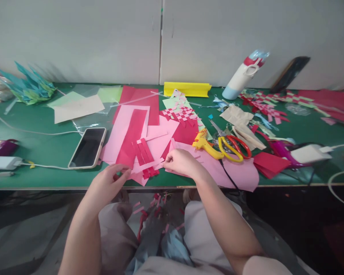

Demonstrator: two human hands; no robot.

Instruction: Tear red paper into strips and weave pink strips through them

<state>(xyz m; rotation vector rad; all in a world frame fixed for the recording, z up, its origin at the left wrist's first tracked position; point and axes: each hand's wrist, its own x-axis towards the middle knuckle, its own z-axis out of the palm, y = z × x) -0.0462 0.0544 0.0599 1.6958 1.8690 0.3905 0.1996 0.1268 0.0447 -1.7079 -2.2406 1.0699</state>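
Observation:
A pale pink paper strip (147, 166) lies slantwise across a piece of red paper cut into slits (145, 152), which another pink strip also crosses near its top. My right hand (181, 163) pinches the right end of the pale strip between thumb and fingertips. On the other side, my left hand (109, 185) is near the strip's left end, resting by the lower edge of a long red paper strip (131, 133). Its thumb and curved fingers are slightly apart, and I see nothing between them. Pink sheets (117, 128) lie beneath the work.
Scissors (231, 147) and a yellow glue gun (206, 144) lie right of my hands. Woven paper fish (179, 113) sit behind. A phone (88, 148) with a cable lies left. A bottle (243, 76) leans at the back. Paper scraps (157, 200) litter the floor below the table edge.

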